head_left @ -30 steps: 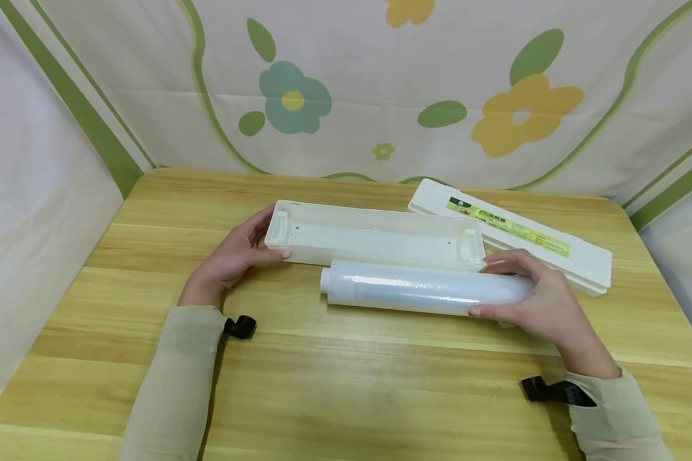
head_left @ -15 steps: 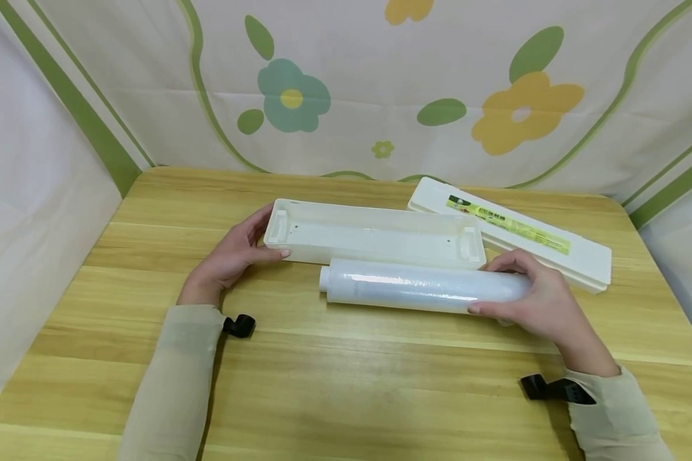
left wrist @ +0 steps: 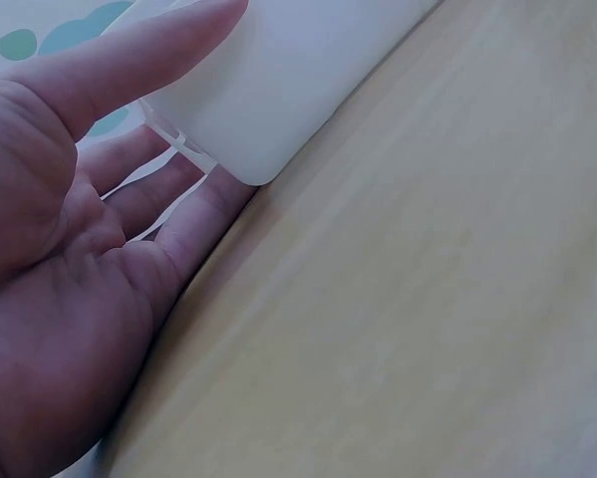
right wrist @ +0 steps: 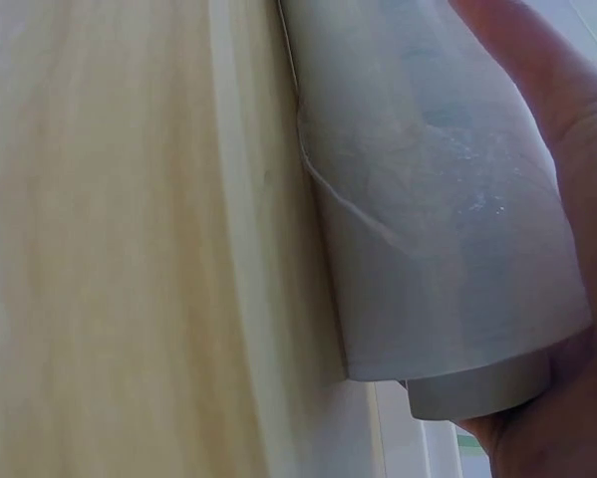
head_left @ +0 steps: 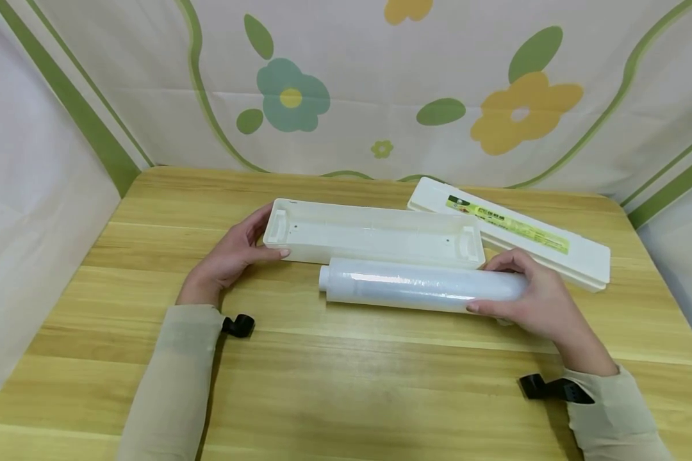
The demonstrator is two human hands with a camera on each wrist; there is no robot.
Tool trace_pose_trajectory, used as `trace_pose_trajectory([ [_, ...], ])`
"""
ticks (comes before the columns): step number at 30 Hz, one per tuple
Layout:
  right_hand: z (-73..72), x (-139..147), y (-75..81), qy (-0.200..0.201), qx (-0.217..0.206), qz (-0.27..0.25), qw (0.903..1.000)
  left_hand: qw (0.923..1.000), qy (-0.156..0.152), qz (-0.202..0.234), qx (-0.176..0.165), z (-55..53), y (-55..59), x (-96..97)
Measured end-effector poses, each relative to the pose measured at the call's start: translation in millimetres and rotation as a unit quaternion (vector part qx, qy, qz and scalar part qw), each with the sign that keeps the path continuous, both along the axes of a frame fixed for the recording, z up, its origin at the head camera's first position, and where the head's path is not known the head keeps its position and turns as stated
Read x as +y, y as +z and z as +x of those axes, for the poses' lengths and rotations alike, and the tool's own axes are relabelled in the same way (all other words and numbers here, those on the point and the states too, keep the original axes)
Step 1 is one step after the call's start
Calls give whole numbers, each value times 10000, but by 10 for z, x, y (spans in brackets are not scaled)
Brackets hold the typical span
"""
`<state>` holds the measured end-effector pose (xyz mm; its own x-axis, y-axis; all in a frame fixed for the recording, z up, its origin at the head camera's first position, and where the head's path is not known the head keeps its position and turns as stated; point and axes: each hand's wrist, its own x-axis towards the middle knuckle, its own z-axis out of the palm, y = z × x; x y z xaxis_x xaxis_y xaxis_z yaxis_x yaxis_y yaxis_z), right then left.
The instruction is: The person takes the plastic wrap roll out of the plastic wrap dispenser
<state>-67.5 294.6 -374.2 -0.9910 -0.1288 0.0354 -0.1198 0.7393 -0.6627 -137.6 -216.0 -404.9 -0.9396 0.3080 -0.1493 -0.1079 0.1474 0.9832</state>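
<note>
An open white plastic box (head_left: 369,240), long and narrow with a bracket inside each end, stands on the table. My left hand (head_left: 230,256) grips its left end, thumb on the front wall and fingers round the far side; the left wrist view shows the thumb across the box's wall (left wrist: 268,100). In front of the box lies a thick roll of cling film (head_left: 415,285), its core poking out on the left. My right hand (head_left: 544,301) holds the roll's right end between thumb and fingers. In the right wrist view a loose film edge runs over the roll (right wrist: 428,199).
A white lid (head_left: 513,234) with a green and yellow label lies slantwise behind the box's right end. The wooden table (head_left: 352,384) ends at a flowered curtain (head_left: 357,77). Black wrist mounts (head_left: 241,325) sit at both cuffs.
</note>
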Motion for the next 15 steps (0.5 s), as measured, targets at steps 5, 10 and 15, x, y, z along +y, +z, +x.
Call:
trace_pose_trajectory([
  [5, -6, 16, -18, 118, 90, 4, 9999, 10000, -5, 2, -5, -3, 6, 3],
  [10, -10, 12, -33, 139, 125, 54, 9998, 10000, -37, 18, 23, -10, 0, -5],
  [15, -6, 6, -31, 128, 100, 78, 9998, 10000, -62, 36, 26, -16, -24, -16],
])
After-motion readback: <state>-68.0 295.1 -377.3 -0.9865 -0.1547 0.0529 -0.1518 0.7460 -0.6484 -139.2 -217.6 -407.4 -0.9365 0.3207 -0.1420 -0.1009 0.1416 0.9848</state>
